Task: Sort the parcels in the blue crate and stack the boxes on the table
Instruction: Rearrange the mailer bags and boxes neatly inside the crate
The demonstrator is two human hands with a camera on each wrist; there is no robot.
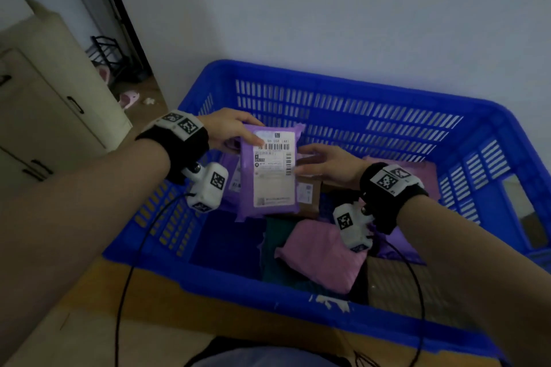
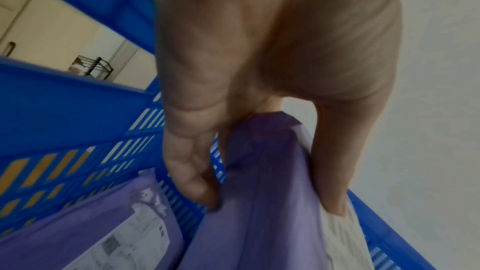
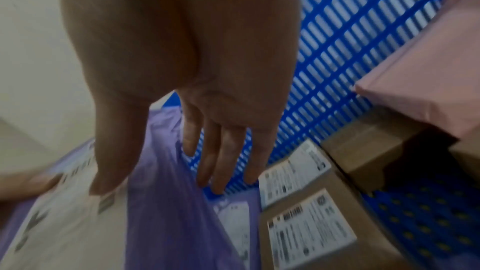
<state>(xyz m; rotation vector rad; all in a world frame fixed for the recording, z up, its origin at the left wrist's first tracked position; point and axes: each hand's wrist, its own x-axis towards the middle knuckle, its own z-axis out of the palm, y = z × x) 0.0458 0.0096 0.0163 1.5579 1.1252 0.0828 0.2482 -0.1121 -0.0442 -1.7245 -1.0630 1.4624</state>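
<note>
The blue crate (image 1: 343,83) stands on a wooden surface against the wall. Over its left half I hold a purple mailer parcel (image 1: 274,176) with a white shipping label upright. My left hand (image 1: 229,128) pinches its top left corner, thumb on the label and fingers behind, as the left wrist view shows for the hand (image 2: 270,204) and the parcel (image 2: 259,243). My right hand (image 1: 313,161) holds the parcel's right edge. In the right wrist view that hand (image 3: 155,188) has its thumb on the label and its fingers stretched behind the parcel (image 3: 168,233).
Inside the crate lie brown cardboard boxes (image 3: 311,233) with labels, a pink parcel (image 1: 325,256), another pink one (image 3: 428,69) at the back right, a second purple parcel (image 2: 91,233) and a dark green one (image 1: 277,247). A beige cabinet (image 1: 44,98) stands to the left.
</note>
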